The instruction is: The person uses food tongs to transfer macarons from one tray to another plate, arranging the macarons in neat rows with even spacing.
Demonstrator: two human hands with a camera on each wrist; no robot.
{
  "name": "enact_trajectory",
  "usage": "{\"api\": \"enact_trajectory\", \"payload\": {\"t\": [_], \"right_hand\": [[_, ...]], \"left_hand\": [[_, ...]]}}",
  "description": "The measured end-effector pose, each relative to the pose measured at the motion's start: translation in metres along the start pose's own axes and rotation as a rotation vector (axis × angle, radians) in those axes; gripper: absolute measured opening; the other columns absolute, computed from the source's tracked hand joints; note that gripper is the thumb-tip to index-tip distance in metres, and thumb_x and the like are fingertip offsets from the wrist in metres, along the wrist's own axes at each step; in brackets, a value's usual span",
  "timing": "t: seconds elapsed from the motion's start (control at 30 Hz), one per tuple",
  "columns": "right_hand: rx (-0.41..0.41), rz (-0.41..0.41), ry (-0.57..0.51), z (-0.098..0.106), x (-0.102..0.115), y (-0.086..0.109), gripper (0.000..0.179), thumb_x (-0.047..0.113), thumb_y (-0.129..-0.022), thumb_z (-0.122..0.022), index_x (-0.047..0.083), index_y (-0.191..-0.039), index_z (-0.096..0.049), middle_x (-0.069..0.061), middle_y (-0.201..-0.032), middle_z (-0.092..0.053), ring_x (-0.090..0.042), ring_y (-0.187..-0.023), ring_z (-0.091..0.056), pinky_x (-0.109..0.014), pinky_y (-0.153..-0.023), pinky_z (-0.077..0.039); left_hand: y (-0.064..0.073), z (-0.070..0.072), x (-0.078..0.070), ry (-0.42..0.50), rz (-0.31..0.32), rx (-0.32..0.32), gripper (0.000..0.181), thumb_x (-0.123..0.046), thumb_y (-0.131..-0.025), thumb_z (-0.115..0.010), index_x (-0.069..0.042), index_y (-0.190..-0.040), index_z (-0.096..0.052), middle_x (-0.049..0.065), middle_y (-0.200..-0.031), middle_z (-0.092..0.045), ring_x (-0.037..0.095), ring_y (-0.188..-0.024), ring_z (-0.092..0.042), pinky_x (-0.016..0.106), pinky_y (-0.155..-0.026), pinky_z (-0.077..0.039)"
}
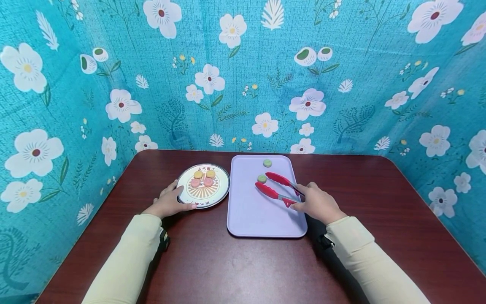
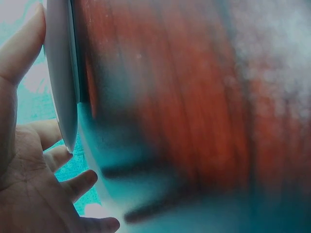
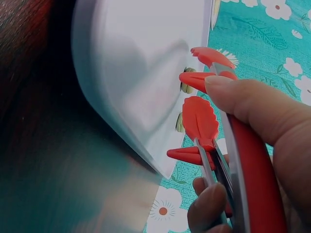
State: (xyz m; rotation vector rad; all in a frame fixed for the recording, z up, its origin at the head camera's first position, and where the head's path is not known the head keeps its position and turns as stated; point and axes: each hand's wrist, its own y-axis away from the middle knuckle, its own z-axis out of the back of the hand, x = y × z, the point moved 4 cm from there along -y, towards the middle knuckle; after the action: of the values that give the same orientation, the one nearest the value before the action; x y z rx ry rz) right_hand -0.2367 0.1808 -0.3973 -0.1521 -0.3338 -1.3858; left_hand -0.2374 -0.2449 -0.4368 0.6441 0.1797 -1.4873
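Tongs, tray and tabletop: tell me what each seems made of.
Tongs: silvery edges suggest metal arms; the scalloped red heads look like matte silicone or plastic. Tray: probably smooth moulded plastic, given its even lilac colour and rounded corners. Tabletop: glossy reddish-brown with streaks like wood grain, so varnished wood or laminate; I can't tell which.

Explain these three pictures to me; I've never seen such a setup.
No machine here: the work is done bare-handed. The wide picture comes from a camera on the head; the other two from one on each wrist. On the dark table lie a plate bearing two yellow pieces and two pink pieces, and a lilac tray with two green pieces. The right hand holds red tongs, their tips apart near one green piece. The left hand rests on the plate's rim.
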Motion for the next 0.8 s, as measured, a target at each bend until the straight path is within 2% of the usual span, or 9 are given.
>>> {"api": "enact_trajectory", "payload": {"t": [0.8], "right_hand": [[0.025,-0.003,0.022,0.0003,-0.0011,-0.0012,0.077,0.036,-0.077,-0.08,0.003,-0.139,-0.05,-0.018,-0.103,-0.054,-0.021,-0.072,-0.054,-0.035,-0.057,-0.047]], "left_hand": [[0.0032,0.0013,-0.0033,-0.019,0.003,0.003,0.105,-0.057,-0.077,-0.072,0.002,-0.15,-0.026,0.024,-0.158,-0.007,0.05,-0.14,-0.01,0.076,-0.103,-0.009]]}}
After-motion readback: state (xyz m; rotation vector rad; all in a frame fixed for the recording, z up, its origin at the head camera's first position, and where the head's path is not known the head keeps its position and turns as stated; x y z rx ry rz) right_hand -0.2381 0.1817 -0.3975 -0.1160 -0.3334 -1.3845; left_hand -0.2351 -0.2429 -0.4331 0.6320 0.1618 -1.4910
